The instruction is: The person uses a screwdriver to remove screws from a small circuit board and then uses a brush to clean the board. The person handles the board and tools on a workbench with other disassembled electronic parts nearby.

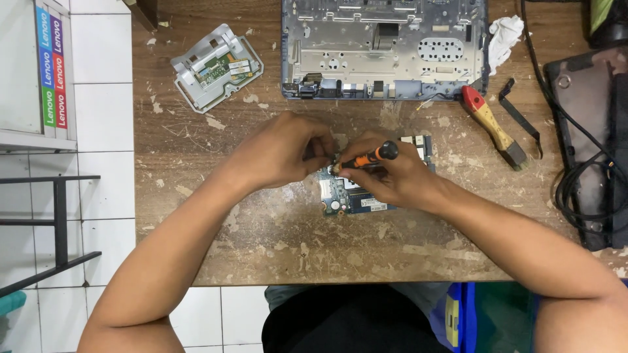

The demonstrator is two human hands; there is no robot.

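A blue-green circuit board [343, 196] lies in the middle of the worn wooden table [261, 242]. My right hand [392, 178] rests over it and grips a small orange and black screwdriver [369, 157], whose tip points left onto the board's upper edge. My left hand [284, 150] has its fingers pinched together at the same spot, touching the board right by the screwdriver tip. What the fingertips pinch is hidden. Much of the board is covered by both hands.
An opened grey laptop chassis [386, 49] lies at the table's far edge. A grey bracket with a small board [216, 65] sits at the far left. A brush with a red and wooden handle [492, 124], a black strip [520, 117], white cloth [505, 36] and black cables [582, 183] lie right.
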